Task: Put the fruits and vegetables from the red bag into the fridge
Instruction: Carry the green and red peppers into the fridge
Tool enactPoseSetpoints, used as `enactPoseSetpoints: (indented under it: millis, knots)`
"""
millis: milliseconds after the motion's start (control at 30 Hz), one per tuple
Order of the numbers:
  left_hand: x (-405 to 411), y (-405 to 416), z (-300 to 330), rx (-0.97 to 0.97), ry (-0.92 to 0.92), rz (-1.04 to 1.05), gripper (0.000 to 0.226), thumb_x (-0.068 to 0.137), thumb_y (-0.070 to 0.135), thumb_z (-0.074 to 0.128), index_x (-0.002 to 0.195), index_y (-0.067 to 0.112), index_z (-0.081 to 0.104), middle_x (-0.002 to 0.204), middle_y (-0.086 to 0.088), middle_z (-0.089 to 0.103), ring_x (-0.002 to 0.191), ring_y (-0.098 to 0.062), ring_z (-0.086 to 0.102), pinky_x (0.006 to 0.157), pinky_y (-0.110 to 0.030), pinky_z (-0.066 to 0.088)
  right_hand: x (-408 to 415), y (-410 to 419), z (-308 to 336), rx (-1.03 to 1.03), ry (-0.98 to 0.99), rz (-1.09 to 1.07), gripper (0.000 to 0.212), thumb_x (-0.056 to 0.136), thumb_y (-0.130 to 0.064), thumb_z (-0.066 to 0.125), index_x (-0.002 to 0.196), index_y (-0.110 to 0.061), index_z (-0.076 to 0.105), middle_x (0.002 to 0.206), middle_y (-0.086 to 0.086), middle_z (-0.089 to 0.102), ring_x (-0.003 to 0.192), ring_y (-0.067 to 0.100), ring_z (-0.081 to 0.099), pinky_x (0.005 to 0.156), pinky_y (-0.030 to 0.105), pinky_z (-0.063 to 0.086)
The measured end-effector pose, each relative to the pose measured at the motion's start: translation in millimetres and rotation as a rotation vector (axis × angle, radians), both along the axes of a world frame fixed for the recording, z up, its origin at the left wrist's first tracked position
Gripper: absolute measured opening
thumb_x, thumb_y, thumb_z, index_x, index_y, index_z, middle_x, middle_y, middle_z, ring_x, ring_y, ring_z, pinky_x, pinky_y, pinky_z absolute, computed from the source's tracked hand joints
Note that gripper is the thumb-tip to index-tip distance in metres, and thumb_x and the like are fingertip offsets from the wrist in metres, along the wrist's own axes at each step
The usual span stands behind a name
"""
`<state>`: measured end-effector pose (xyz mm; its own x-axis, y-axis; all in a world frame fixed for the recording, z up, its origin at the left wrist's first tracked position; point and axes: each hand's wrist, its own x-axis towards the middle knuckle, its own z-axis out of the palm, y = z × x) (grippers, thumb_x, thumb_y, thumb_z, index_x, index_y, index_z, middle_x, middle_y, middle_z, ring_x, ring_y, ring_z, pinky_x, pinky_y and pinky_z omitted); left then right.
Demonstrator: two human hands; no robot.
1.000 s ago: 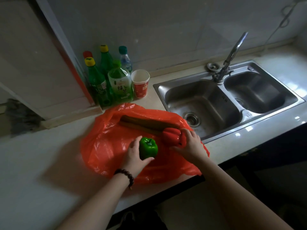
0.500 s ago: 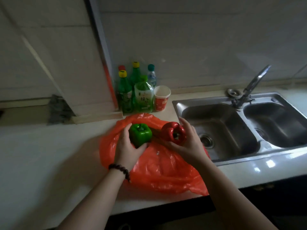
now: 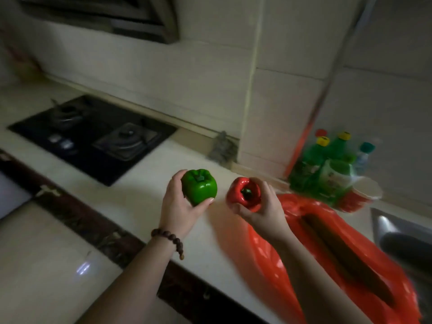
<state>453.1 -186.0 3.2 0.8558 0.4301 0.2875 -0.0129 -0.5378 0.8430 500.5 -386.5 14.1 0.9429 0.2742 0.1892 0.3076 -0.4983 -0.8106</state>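
My left hand [image 3: 178,206] grips a glossy green bell pepper [image 3: 199,186], held above the pale counter. Just to its right, my right hand [image 3: 264,210] holds a red bell pepper [image 3: 243,193] with its stem facing me. The red plastic bag [image 3: 275,260] lies open on the counter at the lower right, under my right forearm. Two long dark brownish vegetables [image 3: 346,258] rest side by side on the bag. No fridge is in view.
A black gas hob [image 3: 93,136] is set into the counter [image 3: 145,199] at the left. Green bottles [image 3: 327,169] and a red-and-white paper cup [image 3: 360,195] stand against the wall behind the bag. The steel sink's corner [image 3: 392,228] shows at far right. Tiled floor lies lower left.
Both hands lifted the peppers off the bag and carried them left. My view swung left, bringing the hob in and pushing the sink to the edge.
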Motion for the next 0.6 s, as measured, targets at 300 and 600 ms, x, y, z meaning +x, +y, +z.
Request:
enactPoseSetpoints:
  millis: [300, 600]
  knots:
    - [-88.2, 168.5, 1.5, -0.164, -0.019, 0.338, 0.085, 0.062, 0.026, 0.086, 0.133, 0.027, 0.039, 0.131, 0.004, 0.048, 0.116, -0.015, 0.052, 0.094, -0.035, 0.051, -14.1, 197.3, 2.2, 0.009, 0.099, 0.372, 0.067, 0.072, -0.028, 0.078, 0.129, -0.027, 0.042, 0.119, -0.008, 0.043, 0.098, 0.0, 0.051, 0.081, 0.007, 0.038]
    - [-197.3, 372.5, -10.4, -0.13, -0.065, 0.655, 0.076, 0.061, 0.028, 0.086, 0.124, 0.029, 0.043, 0.117, 0.011, 0.054, 0.104, -0.011, 0.058, 0.084, -0.038, 0.056, -77.1, 451.3, 2.7, -0.016, 0.137, 0.609, 0.069, 0.07, -0.031, 0.079, 0.127, -0.037, 0.041, 0.121, -0.012, 0.036, 0.102, 0.006, 0.047, 0.087, 0.021, 0.037]
